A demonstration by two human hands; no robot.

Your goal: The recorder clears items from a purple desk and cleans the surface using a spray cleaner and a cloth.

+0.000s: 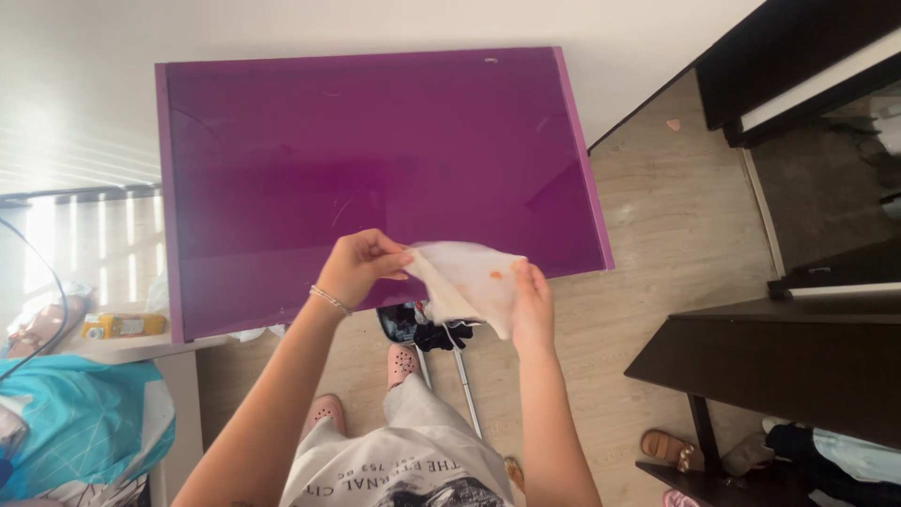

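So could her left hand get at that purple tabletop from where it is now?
Probably yes. The left hand hangs just over the near edge of the purple tabletop, and nothing stands between them. But it is pinching one corner of the white cloth, whose other side the right hand holds.

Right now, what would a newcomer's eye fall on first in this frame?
The glossy purple tabletop fills the upper middle of the view, set against a white wall. Just in front of its near edge, the left hand and the right hand hold a white cloth with an orange stain between them. Dark furniture stands at the right on the pale wood floor.
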